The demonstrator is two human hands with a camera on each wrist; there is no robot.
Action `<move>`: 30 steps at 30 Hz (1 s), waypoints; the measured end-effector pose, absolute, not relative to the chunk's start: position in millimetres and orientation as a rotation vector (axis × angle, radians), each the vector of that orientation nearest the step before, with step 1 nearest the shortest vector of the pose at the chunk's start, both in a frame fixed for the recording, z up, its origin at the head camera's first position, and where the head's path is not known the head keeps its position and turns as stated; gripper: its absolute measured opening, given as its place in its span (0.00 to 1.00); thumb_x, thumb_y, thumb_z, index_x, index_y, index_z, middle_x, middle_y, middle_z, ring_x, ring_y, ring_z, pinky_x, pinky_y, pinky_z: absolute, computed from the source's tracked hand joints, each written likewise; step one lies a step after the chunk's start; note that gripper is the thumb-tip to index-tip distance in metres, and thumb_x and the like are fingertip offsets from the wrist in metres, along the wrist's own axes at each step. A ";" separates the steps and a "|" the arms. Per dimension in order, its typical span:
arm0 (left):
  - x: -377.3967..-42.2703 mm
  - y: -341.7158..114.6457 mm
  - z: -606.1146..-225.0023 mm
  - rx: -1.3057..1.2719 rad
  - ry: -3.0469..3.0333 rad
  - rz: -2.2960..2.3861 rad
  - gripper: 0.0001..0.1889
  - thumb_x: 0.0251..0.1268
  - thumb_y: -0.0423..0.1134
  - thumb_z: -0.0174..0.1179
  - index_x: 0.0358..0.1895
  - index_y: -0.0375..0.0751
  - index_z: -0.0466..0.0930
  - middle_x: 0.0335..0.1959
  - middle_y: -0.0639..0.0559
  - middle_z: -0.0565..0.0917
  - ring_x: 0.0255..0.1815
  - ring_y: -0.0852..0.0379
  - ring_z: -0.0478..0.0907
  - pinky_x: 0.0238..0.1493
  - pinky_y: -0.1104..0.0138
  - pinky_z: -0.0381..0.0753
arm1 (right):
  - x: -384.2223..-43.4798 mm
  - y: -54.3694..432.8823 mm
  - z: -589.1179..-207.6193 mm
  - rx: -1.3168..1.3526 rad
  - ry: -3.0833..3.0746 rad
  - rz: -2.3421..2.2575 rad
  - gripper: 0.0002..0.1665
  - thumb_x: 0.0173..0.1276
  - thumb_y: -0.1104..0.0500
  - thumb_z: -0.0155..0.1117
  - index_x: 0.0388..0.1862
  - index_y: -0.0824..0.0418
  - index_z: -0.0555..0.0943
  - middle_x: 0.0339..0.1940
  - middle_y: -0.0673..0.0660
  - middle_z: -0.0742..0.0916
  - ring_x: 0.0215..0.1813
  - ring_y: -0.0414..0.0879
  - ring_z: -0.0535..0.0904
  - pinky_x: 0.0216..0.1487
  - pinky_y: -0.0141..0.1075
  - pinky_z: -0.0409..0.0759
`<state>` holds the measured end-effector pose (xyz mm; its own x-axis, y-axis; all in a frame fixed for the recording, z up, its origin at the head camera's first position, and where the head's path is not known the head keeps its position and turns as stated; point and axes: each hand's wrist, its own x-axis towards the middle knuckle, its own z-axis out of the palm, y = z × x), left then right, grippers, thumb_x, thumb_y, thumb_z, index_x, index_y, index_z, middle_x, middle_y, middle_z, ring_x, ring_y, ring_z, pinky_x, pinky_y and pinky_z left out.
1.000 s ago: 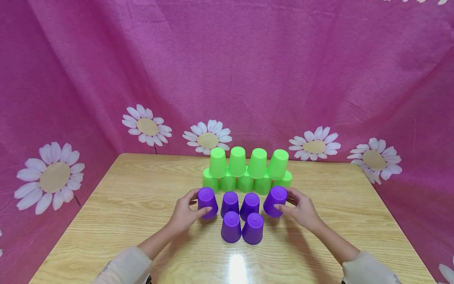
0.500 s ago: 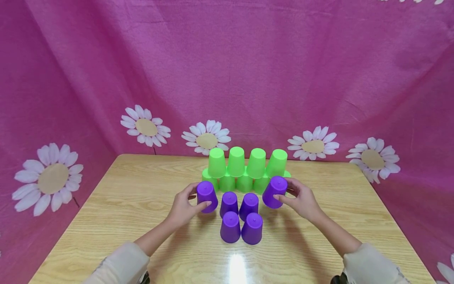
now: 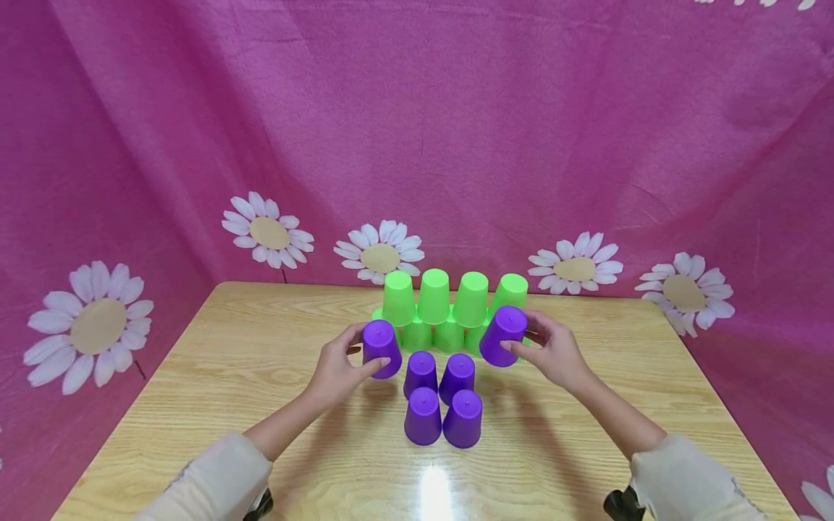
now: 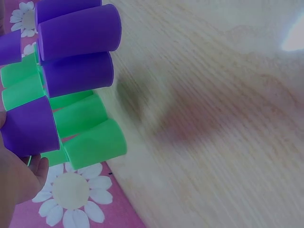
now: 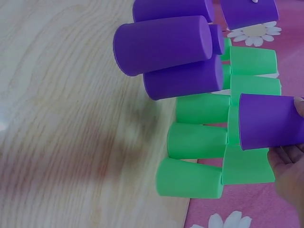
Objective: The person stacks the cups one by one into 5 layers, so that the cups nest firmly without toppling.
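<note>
My left hand (image 3: 337, 367) grips an upside-down purple cup (image 3: 381, 349) between thumb and fingers, raised above the table. Across from it, my right hand (image 3: 555, 354) holds another upside-down purple cup (image 3: 504, 336), also lifted and slightly tilted. Between and in front of the hands, more purple cups stand mouth-down: two behind (image 3: 420, 372) and two nearer (image 3: 463, 420). In the right wrist view the held purple cup (image 5: 268, 121) hangs in front of the green cups. The left wrist view has its held purple cup (image 4: 31, 126) pinched near the edge.
Behind the purple cups stands a two-row stack of green cups, its upper row (image 3: 434, 297) resting on a lower row (image 3: 417, 337) partly hidden by the held cups. The wooden table (image 3: 260, 362) ends at a pink flowered cloth (image 3: 456, 145).
Both hands have raised their purple cups together, up and away toward the green stack. The other purple cups and the green cups have stayed in place.
</note>
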<state>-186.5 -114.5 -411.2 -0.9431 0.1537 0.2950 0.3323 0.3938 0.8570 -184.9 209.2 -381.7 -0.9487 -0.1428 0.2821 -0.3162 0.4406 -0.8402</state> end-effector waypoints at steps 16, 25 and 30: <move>-201.6 -102.7 -376.7 -0.484 -2.435 -1.530 0.27 0.48 0.33 0.70 0.54 0.32 0.73 0.45 0.37 0.83 0.47 0.44 0.80 0.49 0.55 0.81 | -194.9 199.3 -363.0 0.400 -2.428 1.579 0.27 0.54 0.72 0.67 0.54 0.75 0.72 0.47 0.74 0.82 0.42 0.21 0.75 0.49 0.20 0.76; -210.1 -95.3 -356.9 -0.489 -2.395 -1.523 0.28 0.47 0.32 0.70 0.54 0.31 0.72 0.45 0.35 0.82 0.47 0.42 0.80 0.49 0.52 0.81 | -201.6 189.1 -345.9 0.457 -2.397 1.587 0.26 0.54 0.72 0.66 0.54 0.75 0.73 0.46 0.73 0.82 0.43 0.22 0.76 0.51 0.22 0.77; -213.2 -94.2 -350.2 -0.474 -2.413 -1.503 0.28 0.47 0.33 0.69 0.55 0.31 0.72 0.46 0.35 0.82 0.48 0.42 0.80 0.49 0.53 0.81 | -205.8 184.2 -339.2 0.437 -2.418 1.571 0.28 0.54 0.71 0.67 0.55 0.74 0.72 0.48 0.72 0.82 0.43 0.22 0.75 0.53 0.27 0.78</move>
<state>-213.2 -94.2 -350.2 -0.9133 0.1370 0.3837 0.4048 0.4120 0.8164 -205.8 184.2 -339.2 -0.9306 -0.1252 0.3440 -0.3652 0.3825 -0.8487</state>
